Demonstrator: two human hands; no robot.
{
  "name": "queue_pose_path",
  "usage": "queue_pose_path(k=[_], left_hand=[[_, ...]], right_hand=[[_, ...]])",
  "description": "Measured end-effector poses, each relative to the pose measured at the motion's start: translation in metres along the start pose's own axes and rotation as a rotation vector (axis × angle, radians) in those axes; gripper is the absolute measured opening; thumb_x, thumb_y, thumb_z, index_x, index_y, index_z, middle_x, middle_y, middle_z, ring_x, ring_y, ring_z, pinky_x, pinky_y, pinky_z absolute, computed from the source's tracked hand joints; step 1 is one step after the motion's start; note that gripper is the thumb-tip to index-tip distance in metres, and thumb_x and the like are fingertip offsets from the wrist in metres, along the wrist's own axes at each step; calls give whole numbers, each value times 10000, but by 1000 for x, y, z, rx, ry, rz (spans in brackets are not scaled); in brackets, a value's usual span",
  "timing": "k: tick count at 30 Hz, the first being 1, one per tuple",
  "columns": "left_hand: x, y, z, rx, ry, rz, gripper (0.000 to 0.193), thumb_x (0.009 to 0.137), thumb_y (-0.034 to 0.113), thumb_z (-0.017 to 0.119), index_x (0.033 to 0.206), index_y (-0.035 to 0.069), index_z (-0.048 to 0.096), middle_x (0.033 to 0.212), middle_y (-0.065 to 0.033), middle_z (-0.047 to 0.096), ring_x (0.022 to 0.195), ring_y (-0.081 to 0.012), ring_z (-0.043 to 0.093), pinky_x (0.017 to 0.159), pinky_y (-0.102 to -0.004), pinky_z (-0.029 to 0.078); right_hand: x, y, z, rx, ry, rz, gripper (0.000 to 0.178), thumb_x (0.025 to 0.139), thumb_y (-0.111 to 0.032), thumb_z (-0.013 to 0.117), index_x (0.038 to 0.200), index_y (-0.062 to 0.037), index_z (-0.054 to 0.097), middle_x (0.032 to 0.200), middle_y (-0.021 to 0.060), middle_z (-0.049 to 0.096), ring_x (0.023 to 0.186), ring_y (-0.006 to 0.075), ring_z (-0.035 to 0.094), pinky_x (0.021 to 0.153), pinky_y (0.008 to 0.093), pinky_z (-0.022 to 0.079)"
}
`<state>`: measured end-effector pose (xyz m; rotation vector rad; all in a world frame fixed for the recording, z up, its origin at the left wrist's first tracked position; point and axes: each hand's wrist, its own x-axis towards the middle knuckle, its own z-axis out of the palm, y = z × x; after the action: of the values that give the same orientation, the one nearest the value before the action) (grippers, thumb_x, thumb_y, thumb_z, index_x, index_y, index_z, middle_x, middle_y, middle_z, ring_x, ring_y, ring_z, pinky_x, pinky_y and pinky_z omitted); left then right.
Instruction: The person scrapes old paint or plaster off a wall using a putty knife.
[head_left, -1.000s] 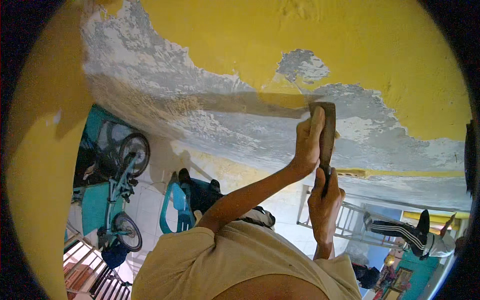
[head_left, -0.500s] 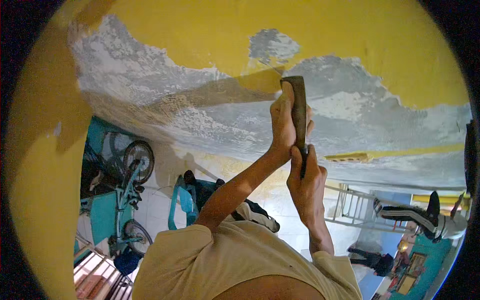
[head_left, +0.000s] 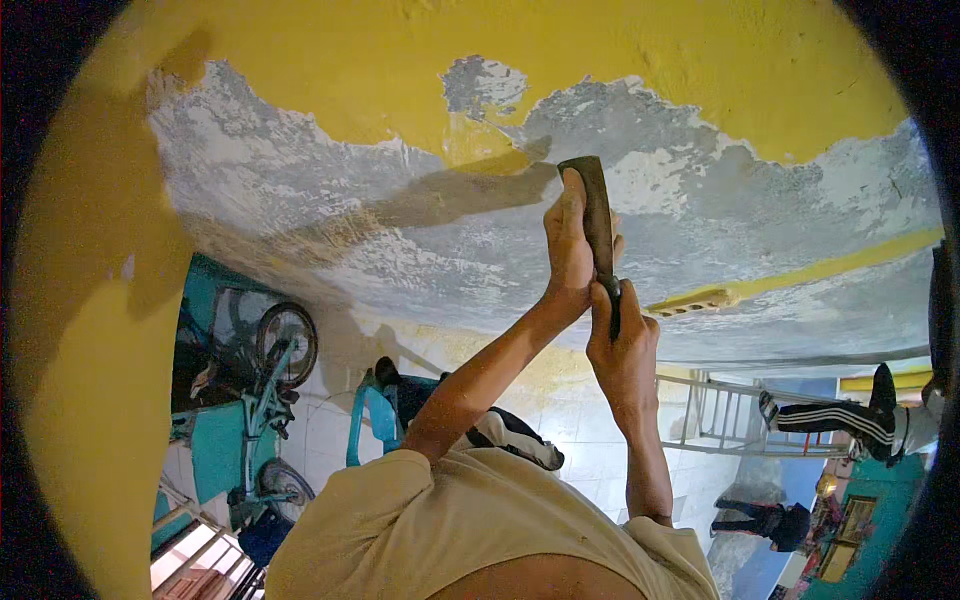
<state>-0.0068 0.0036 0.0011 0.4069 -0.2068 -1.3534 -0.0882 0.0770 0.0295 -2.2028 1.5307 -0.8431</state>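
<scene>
Two hands grip one scraper (head_left: 598, 225): the right hand (head_left: 625, 345) is wrapped round its handle, the left hand (head_left: 568, 250) presses along the blade, whose tip meets the bare grey wall (head_left: 330, 180) just below the yellow paint edge (head_left: 480, 145). Beyond, a bicycle (head_left: 265, 400) stands left.

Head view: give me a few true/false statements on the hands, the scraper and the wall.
1. Both hands grip one scraper. True.
2. The left hand sits lower on the tool than the right hand. False: the left hand is higher, near the blade.
3. The wall is fully covered in yellow paint. False: a broad grey patch is bare.
4. A teal bicycle stands at lower left. True.
</scene>
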Motion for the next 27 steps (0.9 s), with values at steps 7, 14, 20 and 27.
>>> queue_pose_path(k=[7, 14, 20, 27], left_hand=[[5, 9, 0, -6, -58, 61, 432, 879, 538, 466, 705, 142, 457, 607, 43, 397, 475, -71, 367, 373, -203, 282], [17, 30, -8, -22, 102, 99, 484, 838, 590, 494, 713, 123, 465, 539, 17, 442, 429, -77, 425, 349, -220, 346], [20, 53, -13, -81, 48, 84, 455, 844, 569, 495, 743, 125, 489, 543, 33, 429, 448, -84, 432, 357, -205, 333], [9, 29, -8, 45, 61, 25, 506, 856, 604, 434, 729, 115, 467, 528, -6, 449, 405, -108, 425, 332, -252, 359]], right_hand=[[9, 0, 3, -67, -30, -33, 174, 906, -107, 510, 804, 32, 487, 541, 207, 510, 423, 318, 527, 407, 369, 369], [19, -30, 17, -68, -41, -91, 163, 887, -126, 537, 892, -3, 430, 575, 239, 534, 559, 426, 561, 415, 443, 400], [29, -46, 26, -71, -57, -65, 151, 880, -111, 546, 908, -4, 443, 590, 229, 550, 576, 420, 573, 426, 427, 414], [11, -36, 11, -162, -42, 16, 224, 872, -96, 560, 998, 76, 489, 644, 227, 597, 536, 378, 602, 428, 406, 439]])
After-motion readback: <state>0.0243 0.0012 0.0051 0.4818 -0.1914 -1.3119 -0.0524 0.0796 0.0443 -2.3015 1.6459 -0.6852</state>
